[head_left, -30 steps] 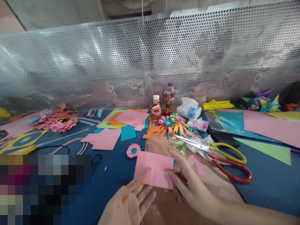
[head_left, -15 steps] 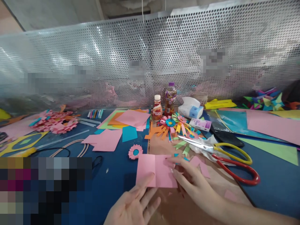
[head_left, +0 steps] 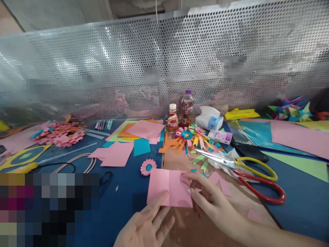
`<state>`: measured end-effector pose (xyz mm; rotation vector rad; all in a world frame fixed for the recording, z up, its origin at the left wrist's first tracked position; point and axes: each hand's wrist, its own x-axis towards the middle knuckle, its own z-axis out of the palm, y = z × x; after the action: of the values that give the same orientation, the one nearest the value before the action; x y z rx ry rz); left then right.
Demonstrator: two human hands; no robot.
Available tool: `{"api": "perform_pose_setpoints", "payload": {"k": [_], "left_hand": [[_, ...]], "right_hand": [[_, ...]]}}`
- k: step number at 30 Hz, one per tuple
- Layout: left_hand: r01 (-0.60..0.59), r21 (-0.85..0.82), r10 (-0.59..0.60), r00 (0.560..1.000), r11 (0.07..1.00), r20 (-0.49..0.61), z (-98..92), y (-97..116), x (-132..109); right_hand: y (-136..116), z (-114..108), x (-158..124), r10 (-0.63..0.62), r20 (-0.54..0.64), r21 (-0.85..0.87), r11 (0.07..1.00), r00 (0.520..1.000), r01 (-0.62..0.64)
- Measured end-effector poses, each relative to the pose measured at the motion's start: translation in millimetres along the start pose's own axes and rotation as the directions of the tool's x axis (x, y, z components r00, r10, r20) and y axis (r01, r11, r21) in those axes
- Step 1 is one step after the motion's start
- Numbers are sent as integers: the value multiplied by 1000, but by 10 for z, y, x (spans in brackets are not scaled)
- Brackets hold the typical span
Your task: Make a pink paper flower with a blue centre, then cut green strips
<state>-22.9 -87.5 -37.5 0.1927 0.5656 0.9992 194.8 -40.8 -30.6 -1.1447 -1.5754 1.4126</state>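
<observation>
A pink sheet of paper (head_left: 157, 181) with an upright crease down its middle is held low in front of me. My left hand (head_left: 145, 221) grips its lower edge, one digit lying on the front near the crease and other fingers below and behind. At the right side, my right hand (head_left: 214, 199) pinches the sheet, with fingertips on its upper right part and right edge. Just beyond the sheet's upper left corner lies a pink paper rosette (head_left: 144, 167) with a blue centre. Pink paper scraps (head_left: 221, 183) lie beside my right hand.
Large scissors (head_left: 246, 171) with red and yellow handles lie right. Behind stand two bottles (head_left: 172, 120) and a tissue pack (head_left: 209, 120). Coloured paper sheets (head_left: 146, 130), ribbon rosettes (head_left: 190, 135) and a pile of pink rosettes (head_left: 61, 133) cover the table. A perforated metal panel (head_left: 123, 68) rises behind.
The pink sheet has shifted very slightly left and tilted a little. Both hands keep nearly the same hold on it.
</observation>
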Motion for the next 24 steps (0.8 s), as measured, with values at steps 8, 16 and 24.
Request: {"api": "perform_pose_setpoints", "payload": {"k": [8,16,24], "left_hand": [[-22,1,22,999,1000,36,-12,-23,-1],[-26,41,25,1000,999,14,-75,-16,-2],[-36,28,35,999,999,39,-29,-18,7]], "right_hand": [[33,53,14,-13,45,109,994,999,8],[18,38,-12,-110,89,-85,989,990,118],[77,59,-25,-40,72,50,998,997,37]]}}
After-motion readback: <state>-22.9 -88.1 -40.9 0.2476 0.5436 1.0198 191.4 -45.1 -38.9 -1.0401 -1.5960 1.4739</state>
